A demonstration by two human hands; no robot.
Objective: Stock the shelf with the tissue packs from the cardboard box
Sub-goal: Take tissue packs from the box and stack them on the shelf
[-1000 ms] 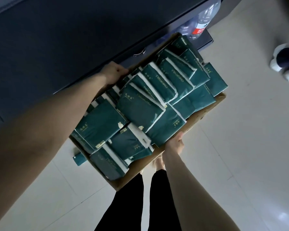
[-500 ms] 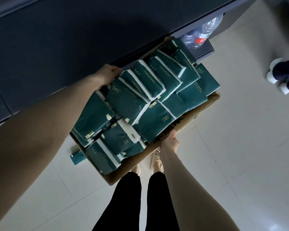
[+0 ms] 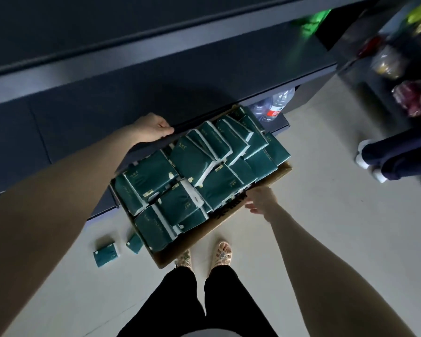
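Our right hand (image 3: 260, 199) lies loosely open against the near wall of the brown cardboard box (image 3: 204, 231) of dark green tissue packs (image 3: 195, 161), whose long axis runs near-left to far-right below the dark shelf (image 3: 204, 76), while our left hand (image 3: 153, 127) curls at its far side, hold unclear.

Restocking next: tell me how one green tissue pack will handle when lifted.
Likely soft and squashy: the tissue packs lean and bulge unevenly in the cardboard box. Probably light, being wrapped paper. The shiny wrap may slip.
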